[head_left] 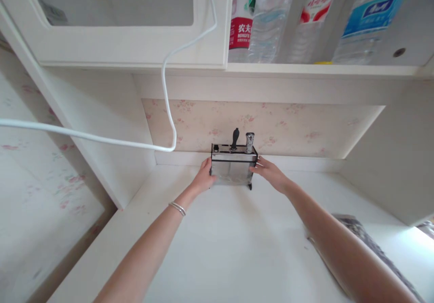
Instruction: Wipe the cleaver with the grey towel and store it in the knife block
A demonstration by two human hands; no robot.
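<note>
A clear-sided knife holder (232,171) with a metal top and black edges stands at the back of the white countertop, close to the wall. Out of its top stick a black handle (235,139) and a grey patterned handle (250,142). My left hand (204,176) grips the holder's left side, fingers partly behind it. On the opposite side, my right hand (271,172) holds the right edge, with the thumb across the front corner. A silver bracelet (177,208) circles my left wrist.
White cable (169,99) hangs in front of the cabinet door (135,45). Overhead, a shelf (322,69) bears several plastic bottles (271,22). Side panels close in the nook at left and right. A dark patterned item (359,230) lies at the right, partly behind my forearm.
</note>
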